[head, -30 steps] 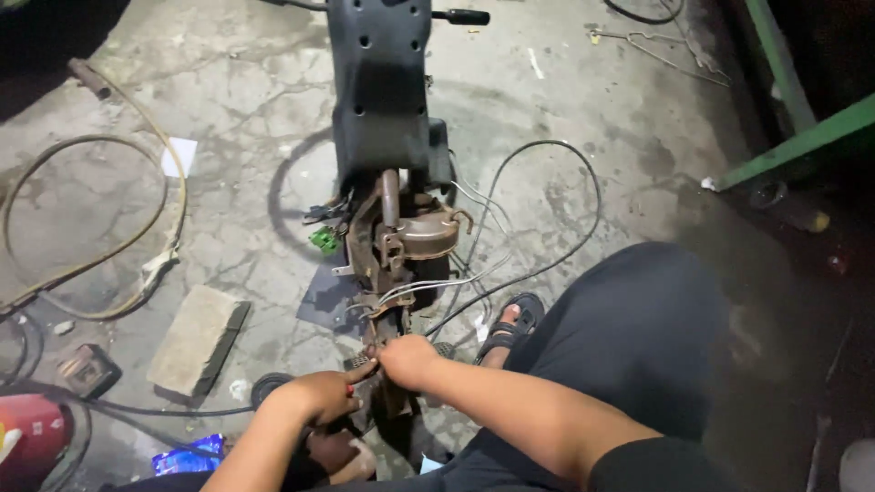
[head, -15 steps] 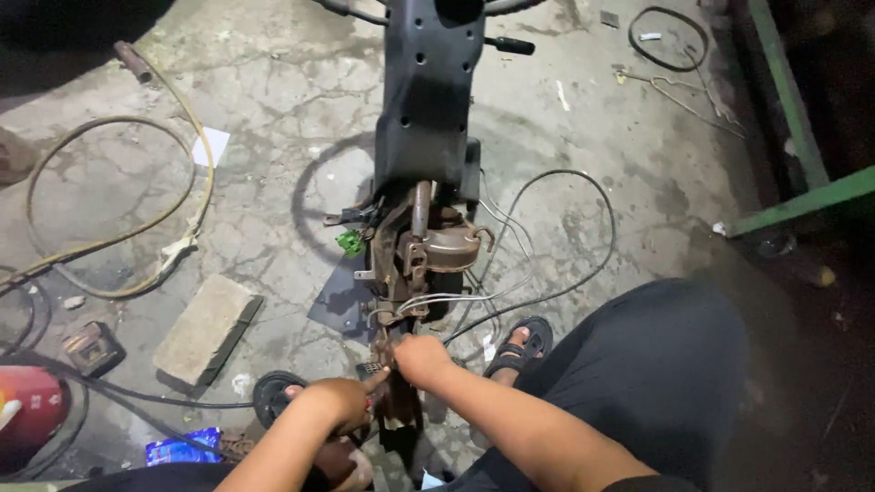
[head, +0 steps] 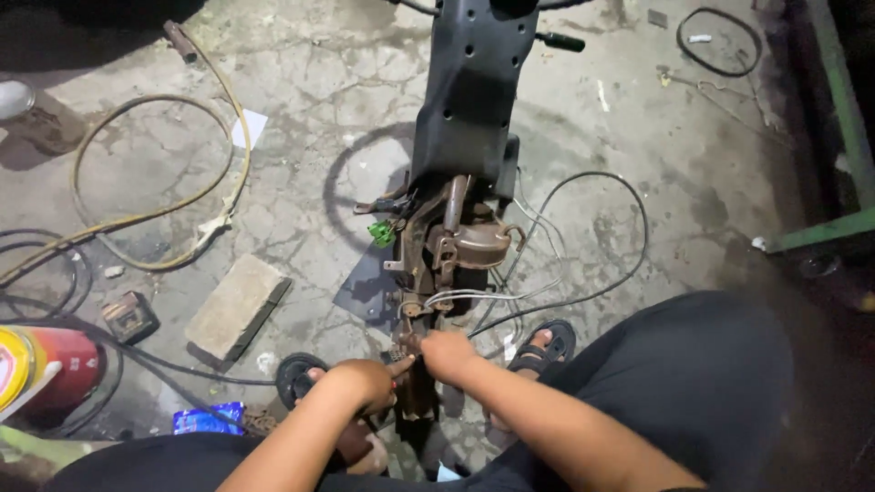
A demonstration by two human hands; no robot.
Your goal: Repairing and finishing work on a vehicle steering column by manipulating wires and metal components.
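A stripped scooter frame lies on the concrete floor, its black plastic body (head: 474, 91) pointing away from me and its rusty metal part (head: 447, 251) toward me. My left hand (head: 365, 381) and my right hand (head: 447, 353) meet at the near end of the rusty frame (head: 415, 383), fingers curled on a small part there. What exactly they pinch is too small to tell. Grey and black cables (head: 565, 273) loop out from the frame to the right.
A stone block (head: 237, 305) lies left of the frame. A yellowish hose (head: 155, 210) and black cables coil at the left. A red and yellow canister (head: 41, 369) stands at the far left edge. My sandalled foot (head: 542, 346) rests right of the frame. A green metal rail (head: 838, 137) runs along the right.
The view has shifted so the frame sits further right and lower. Both hands stay together at the near end of the rusty frame.
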